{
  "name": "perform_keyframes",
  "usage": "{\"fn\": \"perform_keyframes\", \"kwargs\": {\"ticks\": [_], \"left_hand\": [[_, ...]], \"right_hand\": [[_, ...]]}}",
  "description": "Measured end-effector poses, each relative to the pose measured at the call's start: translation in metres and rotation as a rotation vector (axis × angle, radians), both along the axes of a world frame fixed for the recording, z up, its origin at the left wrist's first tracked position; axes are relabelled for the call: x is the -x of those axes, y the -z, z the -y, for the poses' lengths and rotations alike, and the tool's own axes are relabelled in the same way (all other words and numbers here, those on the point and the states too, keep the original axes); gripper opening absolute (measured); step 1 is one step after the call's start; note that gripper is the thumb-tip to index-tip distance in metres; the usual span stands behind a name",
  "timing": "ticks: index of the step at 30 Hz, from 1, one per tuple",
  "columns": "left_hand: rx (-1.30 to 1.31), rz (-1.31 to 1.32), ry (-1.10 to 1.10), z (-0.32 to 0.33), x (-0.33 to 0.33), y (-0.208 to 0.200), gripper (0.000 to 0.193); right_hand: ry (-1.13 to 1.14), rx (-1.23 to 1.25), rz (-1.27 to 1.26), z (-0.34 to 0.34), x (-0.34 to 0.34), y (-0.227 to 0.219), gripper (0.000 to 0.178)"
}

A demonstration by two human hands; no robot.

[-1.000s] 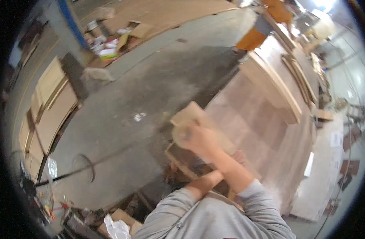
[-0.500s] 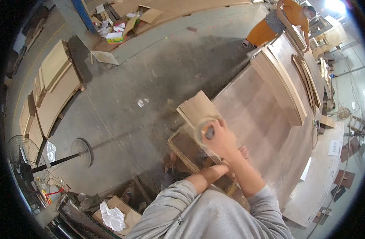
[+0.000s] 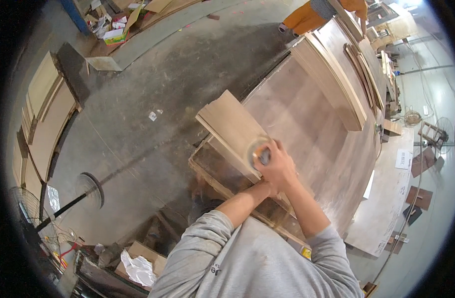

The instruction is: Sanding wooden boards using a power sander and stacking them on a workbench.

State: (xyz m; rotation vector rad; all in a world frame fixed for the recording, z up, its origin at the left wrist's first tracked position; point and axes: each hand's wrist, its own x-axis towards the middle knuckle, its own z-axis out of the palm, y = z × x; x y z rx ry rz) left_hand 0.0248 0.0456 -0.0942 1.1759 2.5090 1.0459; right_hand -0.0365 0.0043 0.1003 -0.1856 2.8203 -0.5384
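Over the left edge of the counter [image 3: 297, 114], a stack of boards [image 3: 232, 121] juts out, perhaps to keep its broad top face within easy reach. The right hand [image 3: 278, 163] is clamped on a round tool [image 3: 261, 155] set on that face; the left hand [image 3: 268, 187], crossed under the right wrist, is mostly hidden, so I cannot tell its grip, though it may steady the boards. Farther across, long slats [image 3: 332, 82] lie apart, leaving elbow room. Beyond, a co-worker [image 3: 304, 19] stands by the left edge.
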Motion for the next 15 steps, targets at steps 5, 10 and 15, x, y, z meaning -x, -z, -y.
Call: {"fn": "perform_keyframes", "kwargs": {"ticks": [5,10,15], "left_hand": [[0.262,0.249,0.198,-0.005,-0.002,-0.008,0.067],[0.193,-0.535,-0.087,0.004,0.0,-0.001,0.069],[-0.16,-0.419,-0.178,-0.013,-0.003,0.03,0.069]], "right_hand": [[0.081,0.052,0.014,0.002,0.02,-0.004,0.036],[-0.125,0.052,0.024,0.075,0.053,-0.02,0.041],[-0.294,0.129,-0.141,0.031,0.028,0.006,0.037]]}}
